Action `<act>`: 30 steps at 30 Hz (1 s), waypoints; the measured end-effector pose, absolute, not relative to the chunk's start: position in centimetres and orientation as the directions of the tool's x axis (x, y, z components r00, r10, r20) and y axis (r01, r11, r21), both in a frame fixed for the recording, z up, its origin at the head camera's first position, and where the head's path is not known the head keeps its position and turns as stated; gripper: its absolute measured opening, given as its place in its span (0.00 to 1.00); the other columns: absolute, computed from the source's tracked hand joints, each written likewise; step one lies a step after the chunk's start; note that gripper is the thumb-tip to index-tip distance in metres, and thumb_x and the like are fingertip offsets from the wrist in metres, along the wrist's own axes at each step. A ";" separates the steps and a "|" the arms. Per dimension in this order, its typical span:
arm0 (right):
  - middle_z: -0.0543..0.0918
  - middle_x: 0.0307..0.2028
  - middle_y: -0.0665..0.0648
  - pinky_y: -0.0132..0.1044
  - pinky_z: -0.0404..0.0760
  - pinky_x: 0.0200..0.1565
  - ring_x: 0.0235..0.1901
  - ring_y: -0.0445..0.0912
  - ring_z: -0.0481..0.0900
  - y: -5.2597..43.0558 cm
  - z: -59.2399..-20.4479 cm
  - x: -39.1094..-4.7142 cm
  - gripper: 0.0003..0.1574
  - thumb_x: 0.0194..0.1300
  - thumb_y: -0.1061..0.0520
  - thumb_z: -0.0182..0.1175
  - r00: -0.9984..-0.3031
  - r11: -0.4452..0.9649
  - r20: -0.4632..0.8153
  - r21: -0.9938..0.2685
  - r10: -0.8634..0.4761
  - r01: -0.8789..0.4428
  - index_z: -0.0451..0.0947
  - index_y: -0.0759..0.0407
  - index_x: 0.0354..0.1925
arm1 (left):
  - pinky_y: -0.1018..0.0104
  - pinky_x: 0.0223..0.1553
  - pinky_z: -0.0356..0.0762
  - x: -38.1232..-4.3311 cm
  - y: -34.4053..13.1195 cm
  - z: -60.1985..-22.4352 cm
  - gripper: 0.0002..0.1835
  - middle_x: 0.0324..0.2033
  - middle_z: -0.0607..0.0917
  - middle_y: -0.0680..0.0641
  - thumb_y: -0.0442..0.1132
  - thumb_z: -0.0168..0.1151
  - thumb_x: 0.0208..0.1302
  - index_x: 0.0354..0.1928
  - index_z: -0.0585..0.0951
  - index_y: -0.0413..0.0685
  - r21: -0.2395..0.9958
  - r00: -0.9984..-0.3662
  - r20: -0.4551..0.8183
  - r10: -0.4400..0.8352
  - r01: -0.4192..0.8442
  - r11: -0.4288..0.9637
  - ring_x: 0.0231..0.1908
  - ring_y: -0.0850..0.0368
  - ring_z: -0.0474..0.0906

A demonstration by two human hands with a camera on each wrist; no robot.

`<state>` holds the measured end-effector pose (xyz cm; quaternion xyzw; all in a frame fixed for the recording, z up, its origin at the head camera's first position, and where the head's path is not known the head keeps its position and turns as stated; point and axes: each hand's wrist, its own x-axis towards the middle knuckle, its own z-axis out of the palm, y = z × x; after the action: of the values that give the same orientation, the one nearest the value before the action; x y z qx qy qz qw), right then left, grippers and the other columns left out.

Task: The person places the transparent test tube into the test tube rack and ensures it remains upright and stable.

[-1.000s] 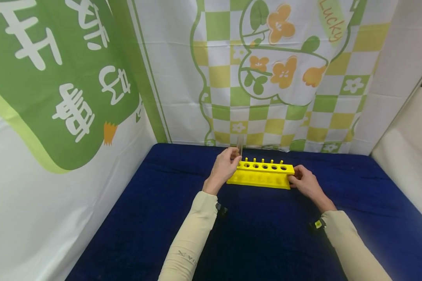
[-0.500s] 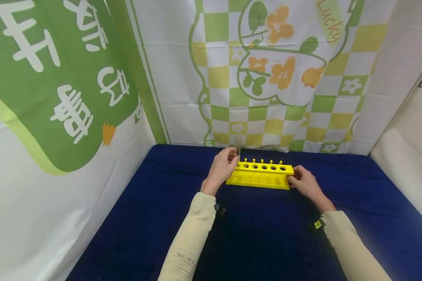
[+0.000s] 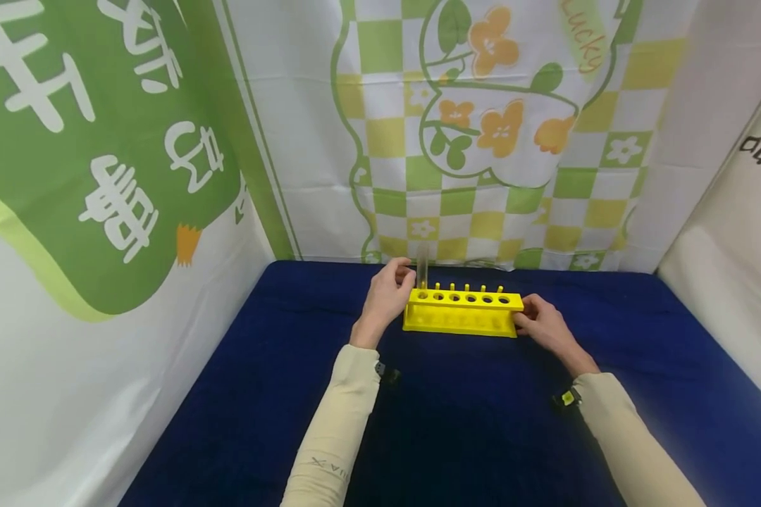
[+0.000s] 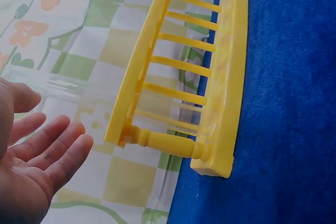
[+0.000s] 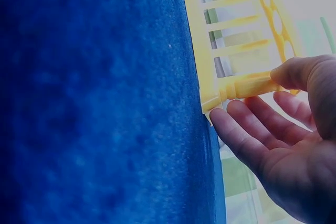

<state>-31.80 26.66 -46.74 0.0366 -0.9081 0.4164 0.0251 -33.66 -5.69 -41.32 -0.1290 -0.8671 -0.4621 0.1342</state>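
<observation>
A yellow test tube rack [image 3: 461, 320] stands upright on the dark blue cloth. In its leftmost hole stands a clear test tube [image 3: 422, 269], rising above the top bar; the left wrist view shows it faintly. My left hand [image 3: 383, 296] is just left of the tube. Its fingers [image 4: 68, 145] are spread apart from the rack in the left wrist view, holding nothing. At the rack's right end, my right hand [image 3: 548, 325] pinches the end post [image 5: 252, 85] between thumb and fingers.
A dark blue cloth [image 3: 463, 422] covers the table. Behind it hangs a checked, flowered curtain [image 3: 387, 141], with a green and white curtain [image 3: 101, 84] at left. The rack's other visible holes hold no tubes, and a row of pegs rises behind them.
My left hand has let go of the test tube and moved slightly left. The tube now sits lower, standing in the leftmost hole. My right hand keeps its hold on the rack's end.
</observation>
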 end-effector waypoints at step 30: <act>0.84 0.42 0.63 0.41 0.79 0.36 0.35 0.48 0.79 29.0 -44.1 -32.4 0.16 0.70 0.53 0.58 -0.965 0.848 0.063 -0.465 -0.255 -0.255 0.75 0.63 0.49 | 0.53 0.50 0.80 -34.9 -10.2 -39.2 0.20 0.54 0.82 0.48 0.52 0.47 0.76 0.63 0.72 0.56 0.648 -0.955 0.213 0.207 0.297 0.702 0.52 0.51 0.80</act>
<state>-32.41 29.01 -44.05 0.1326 -0.9613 0.2415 -0.0005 -34.92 -10.21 -39.24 -0.1368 -0.9203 -0.3612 0.0621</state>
